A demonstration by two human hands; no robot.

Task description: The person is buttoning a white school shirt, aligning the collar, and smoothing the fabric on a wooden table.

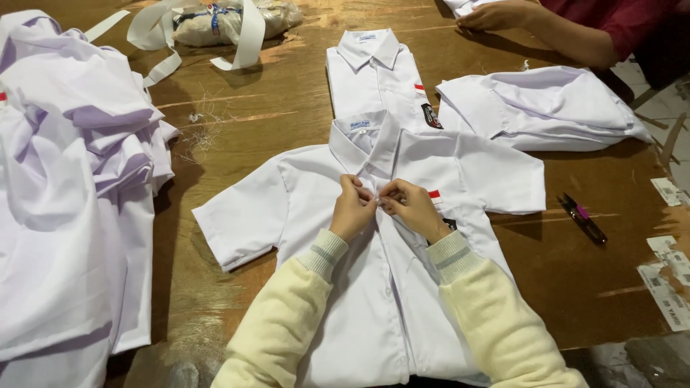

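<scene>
White short-sleeved shirt (302,215) spread flat, front up, on wooden table (287,108), collar pointing away, sleeves out to both sides. Left hand (352,208) and right hand (411,208) meeting on placket just below collar, fingertips of both pinched shut on fabric edges at what looks like the top or second button; button itself too small to make out. Placket below the hands lying closed and straight down to the hem, but fastened or merely overlapped: cannot tell. Judged mid-buttoning, folding not yet begun. Beyond the collar, a second white shirt (377,75), already folded. Right of that, another folded white pile (539,108), a co-worker's hand (496,16) past it. Right of the spread shirt's sleeve, small thread snips (583,219). Far left, heap of loose white shirts (72,187).
</scene>
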